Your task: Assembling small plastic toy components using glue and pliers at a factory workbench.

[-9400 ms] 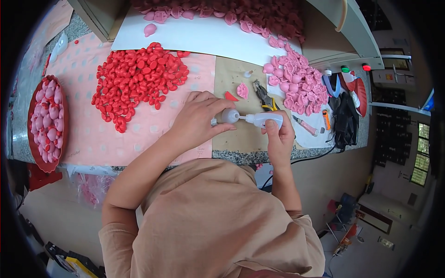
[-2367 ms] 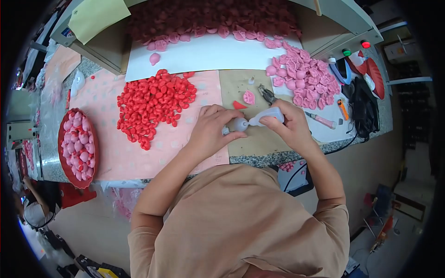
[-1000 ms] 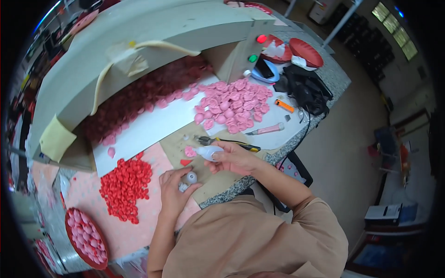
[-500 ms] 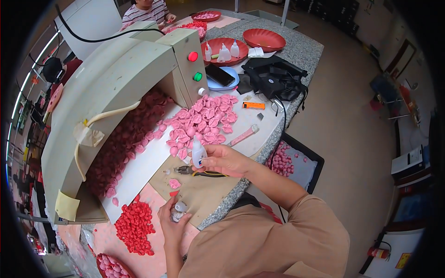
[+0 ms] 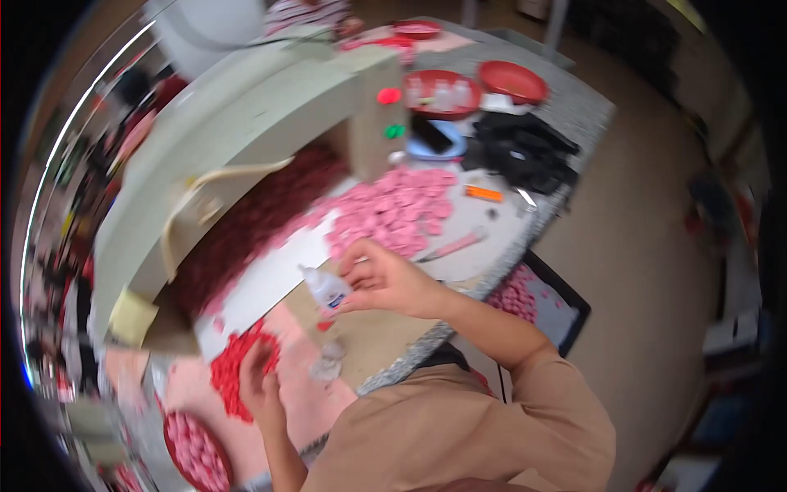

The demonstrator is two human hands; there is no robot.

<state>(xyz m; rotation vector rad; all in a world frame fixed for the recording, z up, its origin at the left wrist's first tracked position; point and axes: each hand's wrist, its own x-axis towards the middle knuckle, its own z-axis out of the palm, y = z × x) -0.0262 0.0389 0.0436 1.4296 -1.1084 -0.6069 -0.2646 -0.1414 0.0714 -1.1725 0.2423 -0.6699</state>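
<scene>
The picture is blurred by motion. My right hand (image 5: 389, 283) grips a small white squeeze bottle (image 5: 325, 289) with a narrow nozzle, tilted to the upper left over the tan board (image 5: 385, 344). My left hand (image 5: 264, 389) reaches over the right edge of a pile of small red pieces (image 5: 234, 373), its fingers stretched and the thumb apart; I make out nothing held in it. Between the hands, a whitish translucent object (image 5: 328, 361) sits on the pink sheet. Near the bottle's base is a small red piece (image 5: 325, 325). Beyond my right hand lies a heap of pink petal-like pieces (image 5: 393, 209).
A curved pale machine (image 5: 221, 123) with dark red-lit pieces under its hood stands at the left. A plate of pink balls (image 5: 197, 451) is at the near left. Farther back are a black bag (image 5: 520, 148), a phone (image 5: 430, 135), red plates (image 5: 512, 82) and another person (image 5: 311, 16).
My left hand has left the whitish object and moved left to the red pile. My right hand has shifted slightly, tipping the bottle to the left. The whole view has shifted.
</scene>
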